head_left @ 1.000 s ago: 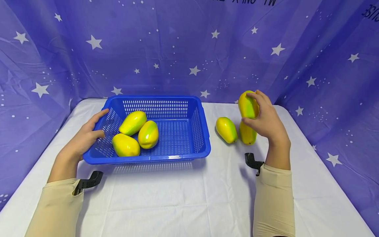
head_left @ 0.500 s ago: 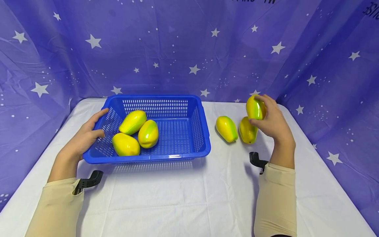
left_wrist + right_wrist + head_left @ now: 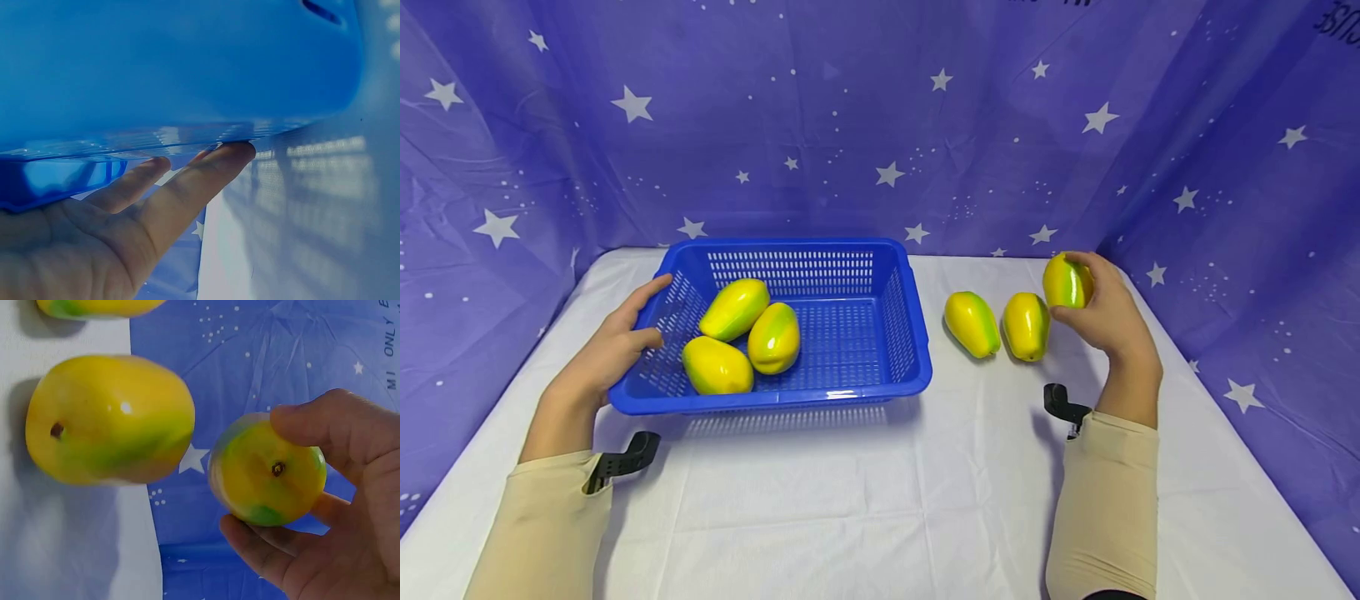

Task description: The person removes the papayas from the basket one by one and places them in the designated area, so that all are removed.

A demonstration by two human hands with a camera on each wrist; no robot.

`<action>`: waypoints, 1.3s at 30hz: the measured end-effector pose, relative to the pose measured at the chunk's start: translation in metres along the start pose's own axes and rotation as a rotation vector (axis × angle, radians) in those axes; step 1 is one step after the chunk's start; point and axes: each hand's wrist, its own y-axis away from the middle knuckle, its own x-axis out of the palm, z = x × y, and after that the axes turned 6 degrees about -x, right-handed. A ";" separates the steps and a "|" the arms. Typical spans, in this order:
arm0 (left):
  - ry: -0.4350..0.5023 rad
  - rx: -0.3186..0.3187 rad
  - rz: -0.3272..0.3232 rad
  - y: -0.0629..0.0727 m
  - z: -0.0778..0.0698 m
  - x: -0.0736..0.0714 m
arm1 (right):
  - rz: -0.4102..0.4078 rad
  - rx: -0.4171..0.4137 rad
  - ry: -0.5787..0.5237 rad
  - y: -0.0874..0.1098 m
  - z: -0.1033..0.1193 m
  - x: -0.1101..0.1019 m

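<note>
My left hand grips the left rim of a blue plastic basket; in the left wrist view its fingers reach along the basket's outer wall. Three yellow-green papayas lie in the basket's left half. My right hand holds another papaya between thumb and fingers, at the back right of the table. In the right wrist view this held papaya shows its stem end. Just left of it, a papaya lies on the cloth, with one more papaya beside that.
A white cloth covers the table. Purple curtains with white stars hang close behind the table and along both sides. A black wrist mount juts from the left sleeve, and a similar mount from the right.
My right hand has moved right and lower with its papaya, uncovering the papaya that was partly hidden beneath it. My left hand and the basket have stayed in place.
</note>
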 end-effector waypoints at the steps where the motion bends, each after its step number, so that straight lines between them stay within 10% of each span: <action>1: -0.001 -0.001 0.000 0.000 0.000 0.000 | 0.005 0.006 0.002 0.001 -0.002 0.000; 39: -0.024 0.020 -0.012 0.001 0.000 0.001 | 0.274 0.235 0.094 0.015 -0.044 0.005</action>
